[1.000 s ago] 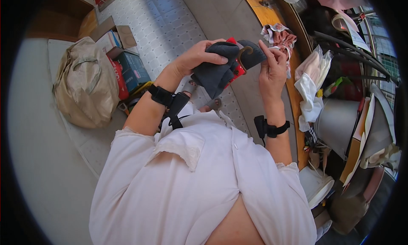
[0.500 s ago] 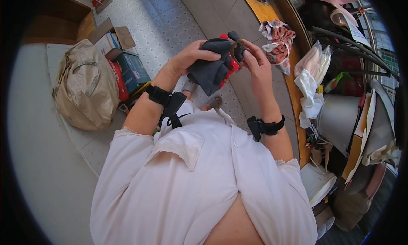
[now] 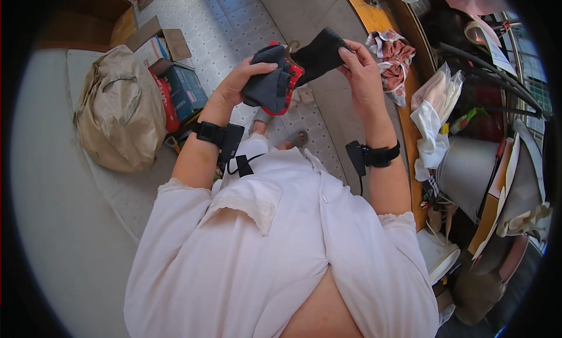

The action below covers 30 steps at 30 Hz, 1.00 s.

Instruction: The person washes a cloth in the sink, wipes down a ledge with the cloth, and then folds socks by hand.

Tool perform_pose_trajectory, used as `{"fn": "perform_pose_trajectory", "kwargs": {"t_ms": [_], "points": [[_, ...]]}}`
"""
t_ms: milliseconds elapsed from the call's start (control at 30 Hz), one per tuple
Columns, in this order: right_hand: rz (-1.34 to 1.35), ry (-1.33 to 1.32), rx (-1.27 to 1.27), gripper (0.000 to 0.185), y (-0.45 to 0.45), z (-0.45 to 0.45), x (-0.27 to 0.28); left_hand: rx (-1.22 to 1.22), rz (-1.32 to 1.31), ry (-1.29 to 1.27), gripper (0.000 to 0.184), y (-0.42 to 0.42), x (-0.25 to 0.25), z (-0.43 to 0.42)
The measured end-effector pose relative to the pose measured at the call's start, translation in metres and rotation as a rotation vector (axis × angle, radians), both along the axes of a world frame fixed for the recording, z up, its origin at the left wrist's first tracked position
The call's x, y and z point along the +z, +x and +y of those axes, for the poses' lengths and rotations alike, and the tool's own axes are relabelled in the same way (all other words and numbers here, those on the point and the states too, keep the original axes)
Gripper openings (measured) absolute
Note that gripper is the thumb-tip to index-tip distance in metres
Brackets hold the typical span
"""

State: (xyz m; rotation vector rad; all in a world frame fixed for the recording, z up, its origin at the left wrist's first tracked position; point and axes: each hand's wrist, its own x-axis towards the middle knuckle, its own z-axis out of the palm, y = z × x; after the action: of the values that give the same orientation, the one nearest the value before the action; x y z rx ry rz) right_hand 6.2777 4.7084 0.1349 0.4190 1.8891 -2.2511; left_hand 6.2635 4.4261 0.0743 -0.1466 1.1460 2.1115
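In the head view, my left hand point(image 3: 240, 80) is closed around a folded dark grey sock point(image 3: 263, 86), with the thumb across its top. A red patterned piece point(image 3: 295, 74) with a small brownish hook point(image 3: 292, 47) lies against the fold. Stretching from there to the right is a black sock-like length of cloth point(image 3: 321, 55). Its far end is pinched between the thumb and fingers of my right hand point(image 3: 363, 74). Both hands are held up above the floor, in front of my body.
On the left, a beige cloth bag point(image 3: 120, 109) sits beside a blue box point(image 3: 184, 91) and an open carton point(image 3: 174, 44). To the right, a wooden ledge point(image 3: 410, 133) bears a floral cloth point(image 3: 393, 65), plastic-wrapped items and a grey bin point(image 3: 468, 162).
My right hand has moved right, away from the red piece and hook, drawing the black cloth out to length. My left hand has shifted slightly left, still holding the grey fold.
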Motion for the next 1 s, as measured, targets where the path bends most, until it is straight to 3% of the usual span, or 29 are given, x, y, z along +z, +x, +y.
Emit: {"fn": "perform_pose_trajectory", "kwargs": {"t_ms": [100,267,367,433,533,633,767,833,933,1000], "points": [[0.192,0.113,0.006,0.021,-0.011,-0.003,0.018,-0.015,-0.211,-0.224,0.051,0.005,-0.047,-0.011],[0.402,0.206,0.114,0.019,0.007,-0.017,0.037,-0.067,-0.546,-0.035,0.045,0.017,-0.1,0.032],[0.642,0.5,0.303,0.02,0.041,-0.019,0.058,-0.061,-0.506,0.088,0.04,0.005,-0.115,0.067],[0.615,0.55,0.444,0.02,0.067,-0.017,0.052,-0.066,-0.467,0.35,0.046,-0.009,-0.129,0.088],[0.444,0.665,0.661,0.024,0.095,-0.005,0.039,-0.022,-0.351,0.352,0.052,-0.02,-0.105,0.097],[0.566,0.629,0.541,0.014,0.106,-0.006,0.026,-0.055,-0.434,0.347,0.052,-0.019,-0.035,0.092],[0.33,0.405,0.386,0.015,0.104,-0.001,0.027,-0.193,-0.31,0.219,0.051,-0.011,-0.034,0.104],[0.196,0.401,0.07,0.016,0.086,0.009,0.021,-0.257,-0.056,-0.034,0.061,-0.006,-0.041,0.109],[0.205,0.479,-0.135,0.021,0.058,0.025,-0.01,-0.255,-0.173,-0.002,0.053,0.002,-0.036,0.116],[0.434,1.237,-0.052,0.03,0.052,0.032,-0.031,-0.276,-0.227,0.065,0.053,0.002,-0.025,0.119]]}}
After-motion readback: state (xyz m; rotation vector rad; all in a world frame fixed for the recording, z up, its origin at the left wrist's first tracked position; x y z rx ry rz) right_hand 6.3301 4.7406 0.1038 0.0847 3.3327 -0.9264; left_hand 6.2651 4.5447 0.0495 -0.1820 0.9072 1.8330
